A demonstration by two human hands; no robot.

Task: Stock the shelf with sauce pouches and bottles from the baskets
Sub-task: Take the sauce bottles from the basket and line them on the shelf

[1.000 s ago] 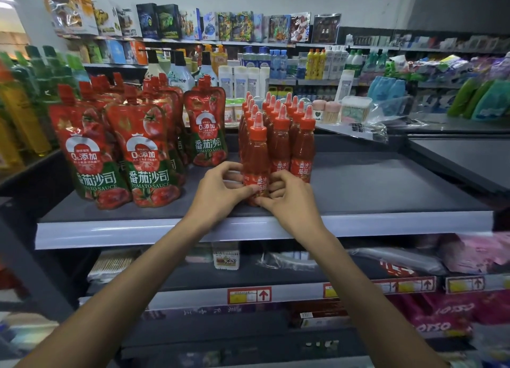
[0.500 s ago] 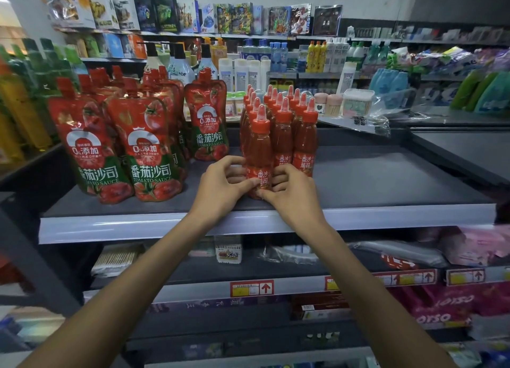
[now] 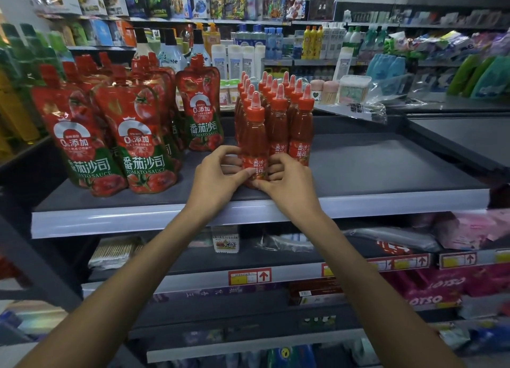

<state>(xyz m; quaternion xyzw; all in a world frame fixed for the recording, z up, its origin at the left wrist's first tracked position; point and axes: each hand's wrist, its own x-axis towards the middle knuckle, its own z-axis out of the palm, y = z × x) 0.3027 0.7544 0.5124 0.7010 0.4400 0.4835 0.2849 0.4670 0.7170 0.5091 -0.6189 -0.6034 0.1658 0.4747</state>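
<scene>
The front bottle (image 3: 255,141) of red sauce, with a red nozzle cap, stands upright at frame centre near the dark shelf's (image 3: 372,169) front edge, its base held between the left hand (image 3: 218,174) and right hand (image 3: 289,185). Matching bottles (image 3: 299,125) cluster upright just behind. Centre left, red tomato-sauce pouches (image 3: 138,136) stand in rows.

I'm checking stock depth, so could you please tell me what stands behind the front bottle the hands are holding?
More red-capped sauce bottles stand in rows behind the front bottle. The rear ones show only caps; their bodies are covered.
</scene>
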